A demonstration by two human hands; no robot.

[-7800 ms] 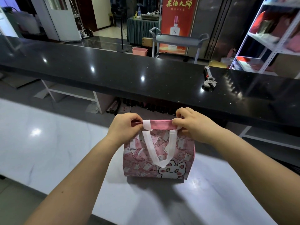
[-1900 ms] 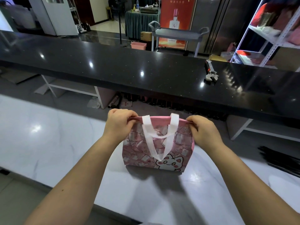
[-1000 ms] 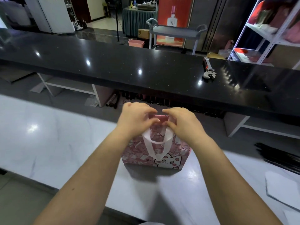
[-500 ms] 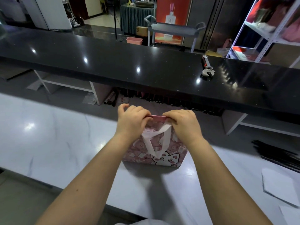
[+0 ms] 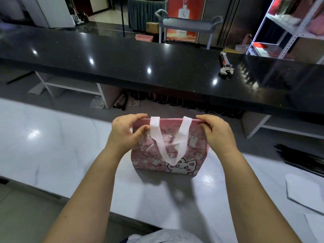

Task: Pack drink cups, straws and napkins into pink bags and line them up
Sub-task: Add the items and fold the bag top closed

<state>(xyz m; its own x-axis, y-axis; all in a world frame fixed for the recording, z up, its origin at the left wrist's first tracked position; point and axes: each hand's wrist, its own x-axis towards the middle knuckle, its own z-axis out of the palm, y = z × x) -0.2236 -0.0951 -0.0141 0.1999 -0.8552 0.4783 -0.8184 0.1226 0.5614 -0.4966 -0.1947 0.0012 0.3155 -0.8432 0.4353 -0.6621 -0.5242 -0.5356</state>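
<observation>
1. Versus half a second ago: both hands have moved apart from mid-rim to the top corners of the pink bag (image 5: 191,149).
2. Left hand (image 5: 125,132) pinches the left corner, thumb on the near face. Right hand (image 5: 216,133) grips the right corner, fingers curled over the rim.
3. Bag stands upright on the white surface (image 5: 52,146); its white handle (image 5: 171,142) hangs flat.
4. To the right, apart from the bag: napkins (image 5: 303,192), with black straws (image 5: 301,158) beyond.
5. Far: black surface (image 5: 122,58) bearing an adjustable wrench (image 5: 226,66).

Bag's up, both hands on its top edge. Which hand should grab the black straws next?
Right, likely. The straws lie on the counter right of the bag, nearest the right hand, which pinches that end of the top edge. The left hand holds the far end and would cross the bag.
</observation>
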